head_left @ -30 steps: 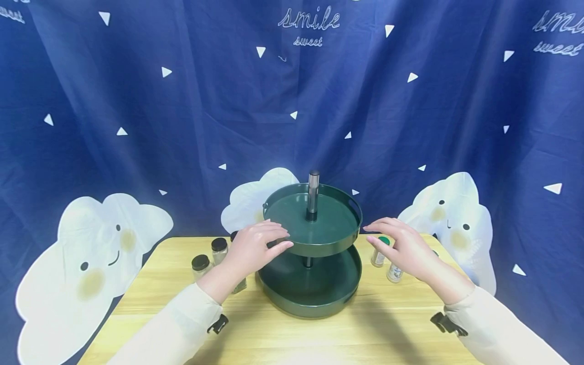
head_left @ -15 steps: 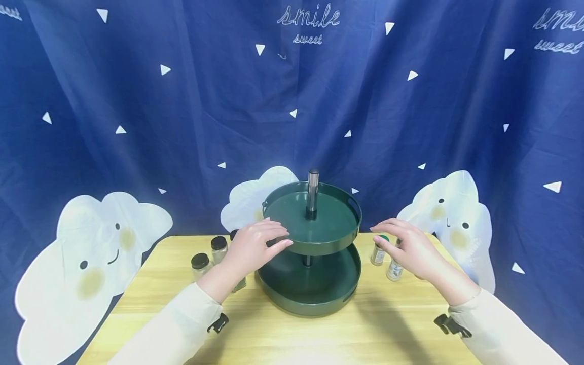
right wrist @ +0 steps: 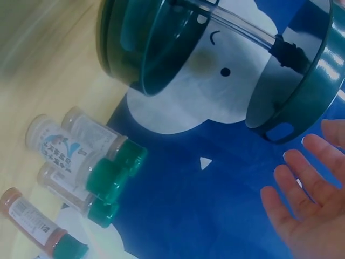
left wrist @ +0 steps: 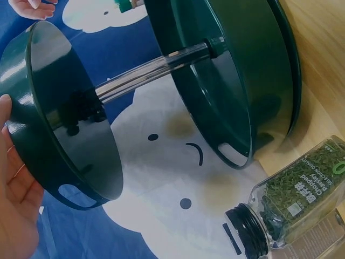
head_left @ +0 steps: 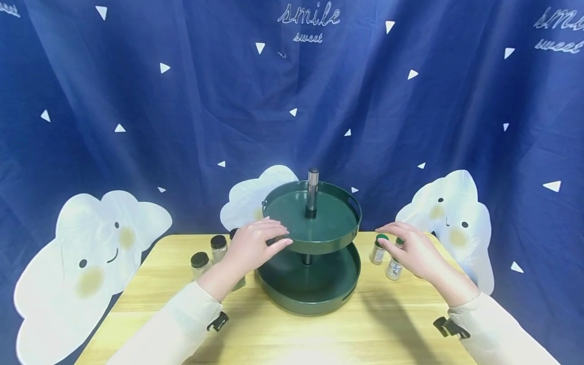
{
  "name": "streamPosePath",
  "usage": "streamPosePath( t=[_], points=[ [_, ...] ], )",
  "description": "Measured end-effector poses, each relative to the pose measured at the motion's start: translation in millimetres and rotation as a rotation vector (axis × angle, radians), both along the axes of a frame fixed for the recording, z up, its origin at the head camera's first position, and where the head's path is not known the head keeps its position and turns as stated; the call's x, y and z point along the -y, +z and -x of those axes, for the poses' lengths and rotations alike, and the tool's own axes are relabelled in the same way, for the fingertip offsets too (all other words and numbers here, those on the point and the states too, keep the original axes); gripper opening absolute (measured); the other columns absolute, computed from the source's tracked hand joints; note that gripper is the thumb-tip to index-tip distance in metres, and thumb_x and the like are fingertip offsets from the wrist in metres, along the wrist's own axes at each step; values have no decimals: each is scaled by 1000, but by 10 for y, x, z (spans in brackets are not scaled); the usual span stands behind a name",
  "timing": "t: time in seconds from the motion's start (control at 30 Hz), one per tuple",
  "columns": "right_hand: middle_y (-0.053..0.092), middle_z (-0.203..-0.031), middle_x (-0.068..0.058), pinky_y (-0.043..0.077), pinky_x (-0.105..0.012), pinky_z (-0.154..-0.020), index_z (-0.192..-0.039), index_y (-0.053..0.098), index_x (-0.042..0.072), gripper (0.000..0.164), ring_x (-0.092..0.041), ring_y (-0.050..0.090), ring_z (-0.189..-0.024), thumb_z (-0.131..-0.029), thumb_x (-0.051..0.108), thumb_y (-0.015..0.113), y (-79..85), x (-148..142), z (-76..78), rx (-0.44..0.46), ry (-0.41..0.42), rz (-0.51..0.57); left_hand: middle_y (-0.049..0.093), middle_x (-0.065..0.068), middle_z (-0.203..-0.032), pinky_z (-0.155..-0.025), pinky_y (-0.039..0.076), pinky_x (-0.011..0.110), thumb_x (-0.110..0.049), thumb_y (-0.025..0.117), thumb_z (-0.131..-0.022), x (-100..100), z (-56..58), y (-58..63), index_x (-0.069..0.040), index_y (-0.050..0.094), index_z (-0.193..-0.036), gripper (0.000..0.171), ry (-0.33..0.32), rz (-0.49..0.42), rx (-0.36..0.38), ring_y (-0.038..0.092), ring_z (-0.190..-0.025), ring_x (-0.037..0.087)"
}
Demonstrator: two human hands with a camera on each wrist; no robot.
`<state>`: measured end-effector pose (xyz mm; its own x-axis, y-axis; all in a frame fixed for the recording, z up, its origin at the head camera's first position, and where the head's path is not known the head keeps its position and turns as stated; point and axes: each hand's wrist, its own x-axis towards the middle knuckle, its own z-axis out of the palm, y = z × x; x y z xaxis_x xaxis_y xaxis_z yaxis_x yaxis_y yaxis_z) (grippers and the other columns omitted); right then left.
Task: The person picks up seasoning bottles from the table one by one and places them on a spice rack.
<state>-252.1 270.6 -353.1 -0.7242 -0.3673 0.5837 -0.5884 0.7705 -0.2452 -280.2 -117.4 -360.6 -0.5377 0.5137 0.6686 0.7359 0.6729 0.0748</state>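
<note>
A dark green two-tier round stand is in the middle of the table, its upper tray (head_left: 335, 218) on a metal post (head_left: 313, 190) above the lower tray (head_left: 315, 289). My left hand (head_left: 253, 246) is at the upper tray's left front rim, fingers relaxed; in the left wrist view its fingertips lie right at the tray's outer wall. To the right of the stand my right hand (head_left: 412, 248) hovers in the air, fingers loosely spread and apart from the tray. It partly covers green-capped shaker bottles (right wrist: 64, 151) standing below it.
Black-capped glass jars (head_left: 218, 246) stand left of the stand, partly behind my left arm; one is a chopped parsley jar (left wrist: 307, 189). Several green-capped bottles are on the right. A blue curtain (head_left: 182, 101) with clouds hangs behind the wooden table (head_left: 150, 304).
My right hand has drawn a little to the right, away from the upper tray, uncovering more of the green caps. My left hand has stayed at the rim.
</note>
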Motion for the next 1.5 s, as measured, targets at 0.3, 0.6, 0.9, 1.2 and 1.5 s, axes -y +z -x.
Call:
streamPosePath(
  t=[0.3,0.6,0.9,1.2,1.5],
  points=[
    [71,-112,-4,55,-37,-68,-114,73,13,22,-19,65,-88,-93,16,73,-56,-59,47,36,-31,0,76,1,-107,-106,50,39,-37,78,-88,6,4,2,-15,79,-107,29,-6,-4,-8,69,-109,19],
    [71,-113,-7,55,-50,-80,-114,73,11,22,-28,66,-98,-93,16,72,-84,-101,74,50,-48,10,76,1,-107,-106,50,39,-36,77,-88,1,-6,7,-15,79,-106,28,-4,2,-11,69,-108,19],
    [71,-113,-12,53,-56,-88,-113,73,7,21,-36,65,-106,-93,15,72,-90,-141,74,60,-62,16,76,1,-106,-106,50,40,-35,78,-88,-4,-24,13,-15,80,-106,27,-7,-3,-12,69,-108,20],
    [71,-110,-11,55,-53,-82,-112,73,7,20,-33,67,-99,-93,15,72,-140,-189,79,71,-80,11,76,1,-106,-106,49,39,-36,78,-88,-16,-28,4,-14,80,-105,28,-11,-4,-24,69,-108,20],
    [71,-109,-12,55,-55,-84,-112,72,4,23,-35,67,-100,-93,17,72,-186,-217,113,57,-86,8,76,1,-106,-106,49,38,-36,78,-88,-8,-29,3,-14,80,-105,28,-4,-1,-16,69,-108,19]
  ],
)
